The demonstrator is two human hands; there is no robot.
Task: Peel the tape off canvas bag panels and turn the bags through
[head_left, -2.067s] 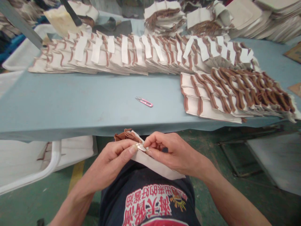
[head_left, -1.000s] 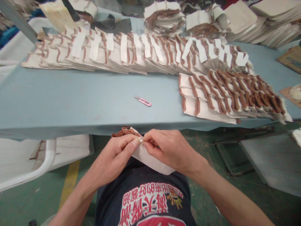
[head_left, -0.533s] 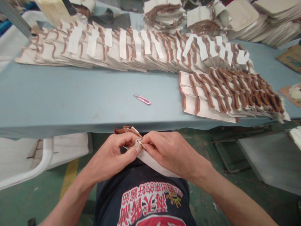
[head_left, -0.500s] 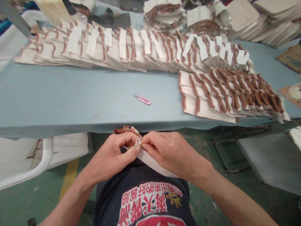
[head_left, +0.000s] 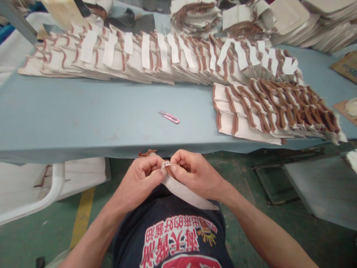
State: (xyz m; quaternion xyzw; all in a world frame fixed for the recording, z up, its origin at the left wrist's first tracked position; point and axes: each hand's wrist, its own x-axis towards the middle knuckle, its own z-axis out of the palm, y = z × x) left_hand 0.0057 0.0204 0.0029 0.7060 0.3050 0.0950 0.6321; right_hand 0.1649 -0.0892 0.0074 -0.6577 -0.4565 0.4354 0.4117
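Observation:
Between my two hands, just in front of the table edge, is a cream fabric piece (head_left: pixel 187 193) with brown edging. My left hand (head_left: pixel 145 175) pinches its edge between thumb and fingers. From the other side my right hand (head_left: pixel 192 173) grips the same edge, its fingers curled in. A small pale fold shows between the fingertips; its details are too small to make out. Part of the brown edging sticks out beyond my left hand, and the rest of the piece hangs toward my body. Pink thread snips (head_left: pixel 169 117) lie on the table beyond my hands.
A long row of overlapping cream pieces (head_left: pixel 134 65) with brown edges and white paper strips spans the blue-covered table (head_left: pixel 83 111). Another overlapping batch (head_left: pixel 251 111) lies at the right. Stacked fabric (head_left: pixel 195 18) stands behind. A white metal rail (head_left: pixel 57 182) is at lower left.
My right hand has turned and its fingers have shifted along the edge, so more of the cream piece shows below. My left hand keeps its pinch nearly in place.

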